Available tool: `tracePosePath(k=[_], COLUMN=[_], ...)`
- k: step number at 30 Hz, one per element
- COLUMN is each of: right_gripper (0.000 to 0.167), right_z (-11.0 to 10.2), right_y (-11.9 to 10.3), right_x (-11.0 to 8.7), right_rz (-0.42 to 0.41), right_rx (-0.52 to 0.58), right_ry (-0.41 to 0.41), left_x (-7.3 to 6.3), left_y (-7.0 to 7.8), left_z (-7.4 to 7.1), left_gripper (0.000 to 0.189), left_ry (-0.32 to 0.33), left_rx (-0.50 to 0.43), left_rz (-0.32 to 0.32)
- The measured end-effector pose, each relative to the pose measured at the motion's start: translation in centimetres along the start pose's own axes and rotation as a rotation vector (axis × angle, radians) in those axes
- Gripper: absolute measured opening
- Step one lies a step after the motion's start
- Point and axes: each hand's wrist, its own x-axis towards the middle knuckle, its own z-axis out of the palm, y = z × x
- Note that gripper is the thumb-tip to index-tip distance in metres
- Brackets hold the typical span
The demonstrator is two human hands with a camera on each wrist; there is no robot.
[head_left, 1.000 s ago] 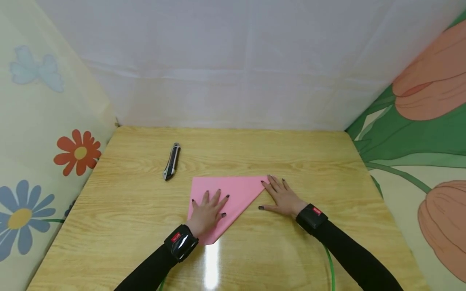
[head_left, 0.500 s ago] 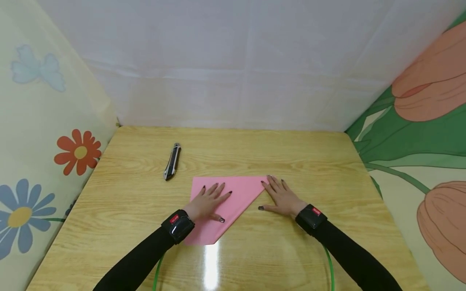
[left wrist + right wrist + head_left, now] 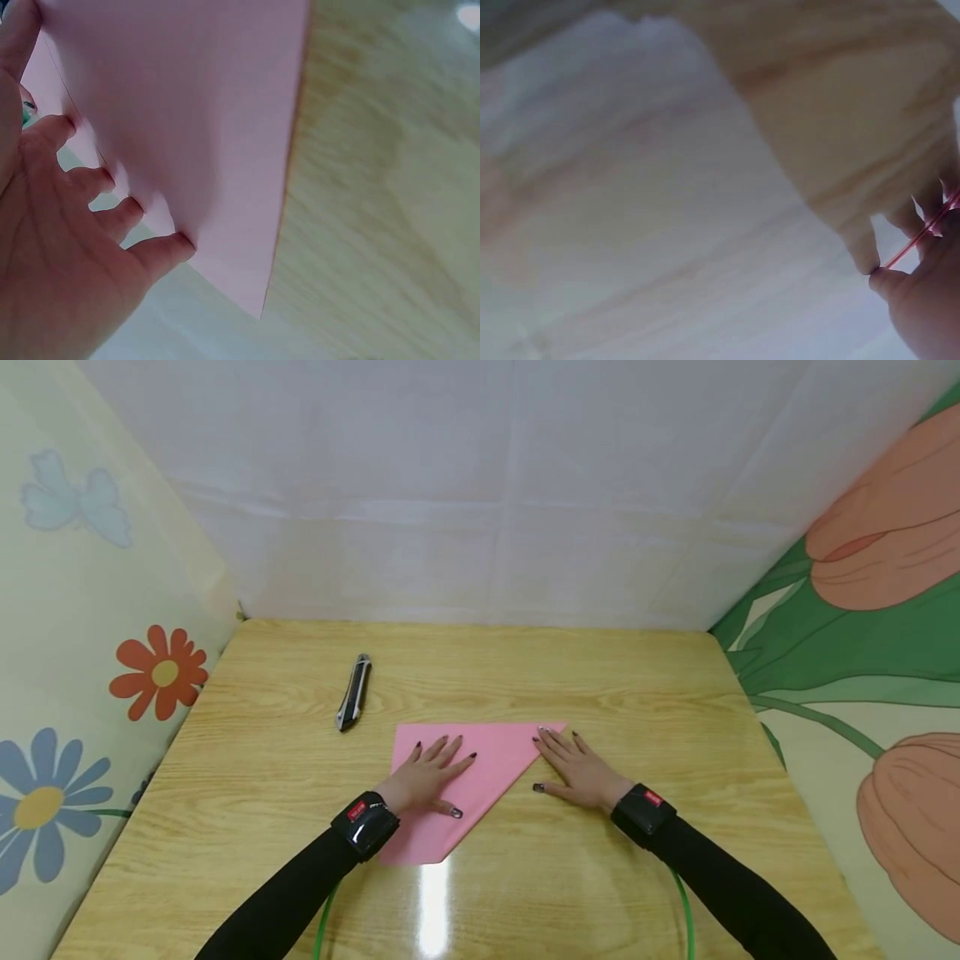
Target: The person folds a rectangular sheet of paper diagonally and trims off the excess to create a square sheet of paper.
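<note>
A folded sheet of pink paper (image 3: 495, 752) lies flat on the table, its slanted folded edge facing right and a pointed corner at far right. My left hand (image 3: 416, 781) rests spread on its left half; in the left wrist view its fingertips (image 3: 176, 251) press the paper's surface. My right hand (image 3: 585, 777) lies with straight fingers at the upper end of the slanted edge, fingertips on the paper just short of the pointed corner. The right wrist view shows the right hand (image 3: 934, 292) low at the tabletop beside the thin pink edge (image 3: 911, 246).
A utility knife (image 3: 354, 693) lies on the wooden table (image 3: 637, 685) behind and left of the paper. A white cloth (image 3: 480, 493) hangs at the back, with flower-patterned cloths at both sides. Green cords (image 3: 686, 910) trail from under both forearms.
My left hand has shifted slightly left and turned, its fingers now pointing more to the right. My right fingertips have slid a little left along the fold, uncovering the paper's pointed corner.
</note>
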Motion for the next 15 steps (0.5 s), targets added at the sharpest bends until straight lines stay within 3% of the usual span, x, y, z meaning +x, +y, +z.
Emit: tracePosePath(k=[10, 15], right_gripper=[0.075, 0.073], right_z=[-0.27, -0.64], right_y=[-0.14, -0.89], right_x=[-0.25, -0.01], right_rz=[0.032, -0.012], right_rx=[-0.003, -0.036], right_ry=[-0.022, -0.014], left_x=[0.49, 0.58], left_y=[-0.07, -0.05], left_z=[0.07, 0.03], left_gripper=[0.089, 0.089], left_ry=[-0.038, -0.062], left_rx=[-0.029, -0.030], left_rz=[-0.015, -0.030])
